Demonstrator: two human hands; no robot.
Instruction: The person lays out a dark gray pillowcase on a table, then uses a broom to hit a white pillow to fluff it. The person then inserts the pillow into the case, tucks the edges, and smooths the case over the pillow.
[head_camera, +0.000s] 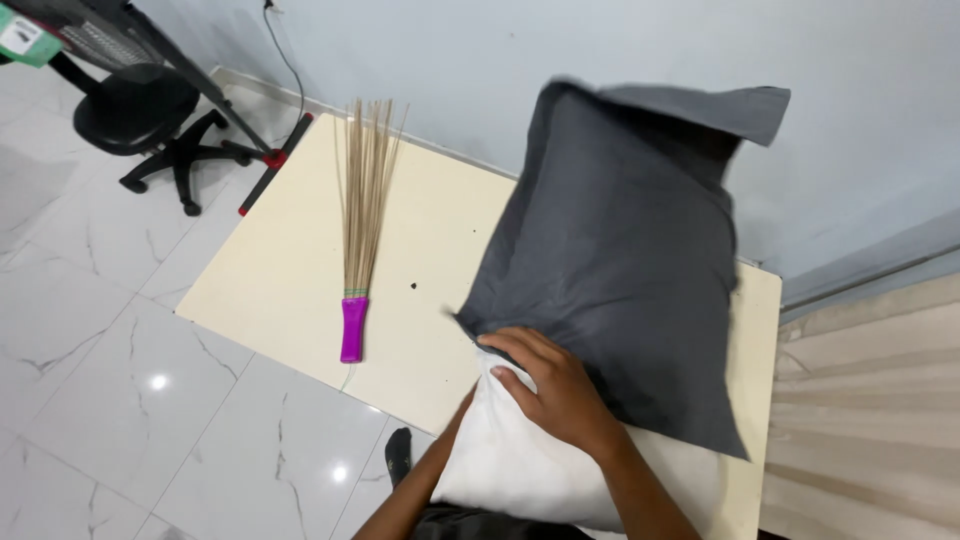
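Right hand lies flat w/ fingers spread on the white pillow, right at the open edge of the dark grey pillowcase; fingertips press at the case mouth, not closed around anything that can be seen. Left hand is hidden: only its forearm shows, running up under the pillow's near corner, so can't tell its grip. Pillow sits at the near right part of the cream counter, approx. half inside the case; the case's far end stands up against the pale blue wall, 1 corner flopped over. On the counter's left part, well apart from the pillow, lies a stick broom w/ a purple handle, bristles toward the wall. Black office chair on the white marble floor at far left. Beige striped fabric at right.
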